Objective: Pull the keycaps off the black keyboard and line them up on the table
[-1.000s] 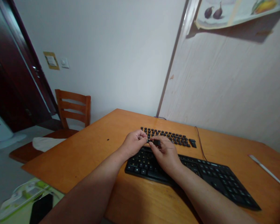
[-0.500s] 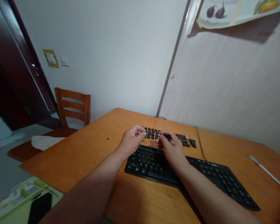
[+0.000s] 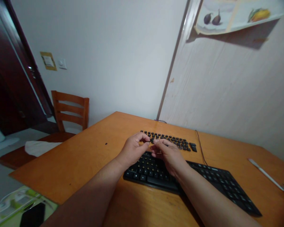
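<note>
Just beyond the back edge of a black keyboard (image 3: 159,182), my left hand (image 3: 134,147) pinches a small dark keycap (image 3: 150,140) between thumb and fingertips. My right hand (image 3: 170,154) is above the keyboard with its fingers drawn together, close to the left fingertips. A bit of something dark shows among the right fingers, too small to name. On the keyboard's left part, key sockets lie bare, while the bottom row and the right part still carry keys. Loose black keycaps (image 3: 180,140) stand in rows behind the keyboard, partly hidden by my hands.
One tiny dark piece (image 3: 106,143) lies apart on the wooden table (image 3: 90,160). A thin cable (image 3: 200,146) runs behind the keyboard, and a white stick-like tool (image 3: 266,174) lies at right. A wooden chair (image 3: 71,108) stands left; a black phone (image 3: 33,216) is at lower left.
My hands have come together: the right hand has moved left, up to the left fingertips holding the keycap. The whole view has shifted slightly.
</note>
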Motion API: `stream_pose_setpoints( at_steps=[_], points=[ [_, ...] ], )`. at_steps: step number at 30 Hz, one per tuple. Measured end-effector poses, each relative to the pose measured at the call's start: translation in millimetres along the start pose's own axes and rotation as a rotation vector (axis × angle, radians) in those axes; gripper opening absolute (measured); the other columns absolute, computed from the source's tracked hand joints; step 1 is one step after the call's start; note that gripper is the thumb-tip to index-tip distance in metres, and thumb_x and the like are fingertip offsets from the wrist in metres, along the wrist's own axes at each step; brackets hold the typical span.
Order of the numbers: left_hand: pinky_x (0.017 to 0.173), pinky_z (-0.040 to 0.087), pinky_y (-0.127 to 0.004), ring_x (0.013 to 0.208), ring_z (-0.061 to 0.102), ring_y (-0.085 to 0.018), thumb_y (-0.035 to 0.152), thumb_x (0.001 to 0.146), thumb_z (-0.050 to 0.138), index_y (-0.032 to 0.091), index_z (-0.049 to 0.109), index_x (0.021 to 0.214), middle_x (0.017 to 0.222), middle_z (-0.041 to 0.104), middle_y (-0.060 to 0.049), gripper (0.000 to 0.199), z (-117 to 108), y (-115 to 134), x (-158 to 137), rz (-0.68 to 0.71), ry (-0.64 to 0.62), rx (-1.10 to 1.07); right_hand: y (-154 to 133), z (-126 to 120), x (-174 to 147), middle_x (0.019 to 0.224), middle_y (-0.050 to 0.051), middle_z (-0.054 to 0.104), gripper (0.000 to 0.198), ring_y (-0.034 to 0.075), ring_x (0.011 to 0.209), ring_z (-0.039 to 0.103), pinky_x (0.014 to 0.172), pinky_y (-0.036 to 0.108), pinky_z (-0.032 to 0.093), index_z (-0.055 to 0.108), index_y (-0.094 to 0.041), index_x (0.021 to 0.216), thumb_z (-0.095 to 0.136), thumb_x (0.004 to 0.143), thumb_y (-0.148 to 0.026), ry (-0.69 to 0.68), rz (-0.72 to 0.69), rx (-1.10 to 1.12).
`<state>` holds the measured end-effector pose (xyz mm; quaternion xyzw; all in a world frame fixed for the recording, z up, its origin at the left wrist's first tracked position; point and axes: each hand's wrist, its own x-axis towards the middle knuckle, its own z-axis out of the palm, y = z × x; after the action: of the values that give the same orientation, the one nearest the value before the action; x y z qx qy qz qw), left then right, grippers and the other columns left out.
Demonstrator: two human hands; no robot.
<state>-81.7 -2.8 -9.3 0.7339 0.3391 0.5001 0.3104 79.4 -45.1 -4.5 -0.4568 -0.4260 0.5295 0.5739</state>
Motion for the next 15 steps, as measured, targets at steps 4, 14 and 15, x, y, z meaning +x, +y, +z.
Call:
stream_pose_setpoints(
  at_steps=[4,14,15],
  points=[
    [0.087,0.046,-0.029,0.09,0.061,-0.016,0.022,0.081,0.061,0.019,0.064,0.087,0.092,0.067,-0.003,0.008,0.9,2.0,-0.7,0.008,0.007,-0.008,-1.4,-0.1,0.1,0.079,0.005,0.069,0.03,0.015,0.074,0.064,0.067,0.028,0.053,0.065,-0.017,0.082,0.078,0.071,-0.042,-0.019,0.007,0.062],
    [0.081,0.049,-0.028,0.086,0.062,-0.015,0.024,0.08,0.064,0.018,0.062,0.095,0.091,0.065,-0.003,0.016,4.3,-1.3,-1.1,-0.073,-0.022,-0.117,0.9,0.0,1.4,0.076,0.002,0.067,0.027,0.015,0.072,0.063,0.067,0.029,0.052,0.064,-0.019,0.084,0.079,0.07,-0.036,-0.033,-0.044,0.11],
    [0.08,0.049,-0.028,0.085,0.062,-0.015,0.024,0.08,0.064,0.018,0.061,0.096,0.091,0.065,-0.003,0.017,4.5,-1.1,-1.2,-0.085,-0.027,-0.135,1.1,0.1,1.4,0.075,0.001,0.067,0.028,0.015,0.071,0.063,0.067,0.029,0.052,0.064,-0.019,0.084,0.079,0.07,-0.037,-0.034,-0.059,0.109]
  ],
)
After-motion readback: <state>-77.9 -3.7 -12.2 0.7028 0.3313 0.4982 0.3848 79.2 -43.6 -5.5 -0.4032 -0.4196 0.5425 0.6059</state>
